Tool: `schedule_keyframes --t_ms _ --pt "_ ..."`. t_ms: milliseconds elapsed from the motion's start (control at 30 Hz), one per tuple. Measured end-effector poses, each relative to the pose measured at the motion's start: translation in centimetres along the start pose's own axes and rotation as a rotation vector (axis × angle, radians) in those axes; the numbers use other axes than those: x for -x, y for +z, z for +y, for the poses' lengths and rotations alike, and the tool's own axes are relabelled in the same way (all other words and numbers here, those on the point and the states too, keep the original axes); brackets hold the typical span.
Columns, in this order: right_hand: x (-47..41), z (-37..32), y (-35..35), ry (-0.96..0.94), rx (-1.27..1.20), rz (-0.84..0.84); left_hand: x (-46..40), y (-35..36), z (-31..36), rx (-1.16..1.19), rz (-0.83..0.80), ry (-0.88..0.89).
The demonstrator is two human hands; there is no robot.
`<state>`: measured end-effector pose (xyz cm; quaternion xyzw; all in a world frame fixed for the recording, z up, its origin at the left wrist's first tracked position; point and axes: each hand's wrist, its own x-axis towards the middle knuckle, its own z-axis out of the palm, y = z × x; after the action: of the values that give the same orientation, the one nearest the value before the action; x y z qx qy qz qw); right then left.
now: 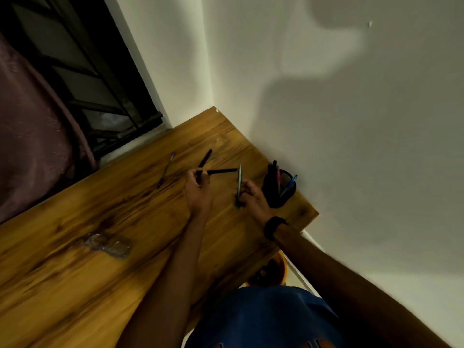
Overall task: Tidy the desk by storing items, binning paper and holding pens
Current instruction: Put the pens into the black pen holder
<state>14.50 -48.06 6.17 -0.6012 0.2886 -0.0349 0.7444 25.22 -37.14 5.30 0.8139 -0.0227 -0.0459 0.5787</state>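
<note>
The left hand (pixel 199 188) has its grip closed around the near end of a long black pen (pixel 221 171), whose barrel points toward the right just above the wood; a second black pen (pixel 205 158) slants away from the same fist, and it cannot be told whether the fingers hold that one too or it merely lies beneath them. The right hand (pixel 252 197), a dark band at its wrist, pinches a slim silvery-green pen (pixel 239 183) low on its barrel, tip end down, so that it stands nearly upright. Just beside this hand, near the tabletop's right edge and against the wall, stands a black wire-mesh pen holder (pixel 278 190) already carrying several pens, one blue and one pink. The step in hand looks like gathering loose pens; the next move would call for carrying each held pen over the holder's rim and lowering it in end first, without knocking the cup. One blue-capped ballpoint pen (pixel 166 169) lies apart, to the left on the brown wood-grain tabletop (pixel 100 222), waiting to be collected. A crumpled clear plastic wrapper (pixel 108 244) rests nearer the person. The room is dim: pale walls meet in a corner, and a dark barred window (pixel 95 79) with a mauve curtain (pixel 27 136) fills the left.
</note>
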Motion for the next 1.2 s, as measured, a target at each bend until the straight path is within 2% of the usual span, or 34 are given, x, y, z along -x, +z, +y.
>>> schedule_keyframes --t_ms 100,200,333,433,633,700,967,1200 --pt "0.2 -2.0 -0.6 0.034 -0.183 -0.02 -0.6 0.5 2.0 0.049 -0.004 0.048" --pt "0.8 -3.5 -1.6 -0.036 -0.261 -0.014 -1.0 0.9 4.1 0.129 -0.03 0.111" --pt "1.0 -4.9 -3.9 -0.207 -0.167 0.079 -1.0 1.9 6.5 0.231 -0.07 0.203" --pt "0.8 -5.6 -6.1 -0.261 -0.085 0.195 -0.9 3.2 8.0 0.243 -0.109 0.257" --pt "0.9 -5.4 -9.0 -0.393 0.23 0.475 0.4 5.9 9.4 0.235 -0.204 0.265" --pt "1.1 -4.9 -9.3 -0.42 0.29 0.514 0.8 6.4 9.5 0.235 -0.223 0.272" --pt "1.9 -3.4 -9.2 -0.491 0.616 0.468 1.8 7.1 10.1 0.209 -0.258 0.36" --pt "1.6 -2.8 -9.0 -0.478 1.198 0.458 2.1 7.8 9.6 0.196 -0.294 0.371"
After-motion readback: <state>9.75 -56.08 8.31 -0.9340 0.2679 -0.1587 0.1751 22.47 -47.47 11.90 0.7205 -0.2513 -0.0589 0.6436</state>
